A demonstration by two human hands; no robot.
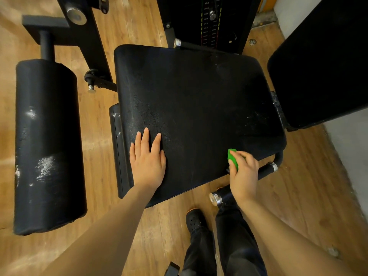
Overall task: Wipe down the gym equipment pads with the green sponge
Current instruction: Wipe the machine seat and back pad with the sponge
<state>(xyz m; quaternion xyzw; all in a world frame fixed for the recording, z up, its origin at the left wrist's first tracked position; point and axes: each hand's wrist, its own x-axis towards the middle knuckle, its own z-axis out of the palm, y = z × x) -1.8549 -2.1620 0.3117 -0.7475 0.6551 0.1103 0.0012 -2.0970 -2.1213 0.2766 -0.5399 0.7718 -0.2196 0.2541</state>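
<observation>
The green sponge [233, 158] sits in our right hand [244, 173], at the near right corner of the big black seat pad [195, 108]. Our fingers curl round it and squeeze it, so only one green end peeks out.

From the head view, the sponge is longer than it is wide. Its long side runs from near us toward the far side of the seat pad, and the end we can see points away from us, leaning a bit left.

Our left hand [147, 158] lies flat on the near left part of the seat pad, fingers straight and a little spread.

What could go wrong? The sponge is right by the pad's edge, so we think a wipe could slip off and bump the metal bar [267, 169] just beside that corner. The roller pad [47, 144], left of the seat pad, has white marks, and we could forget it.
</observation>
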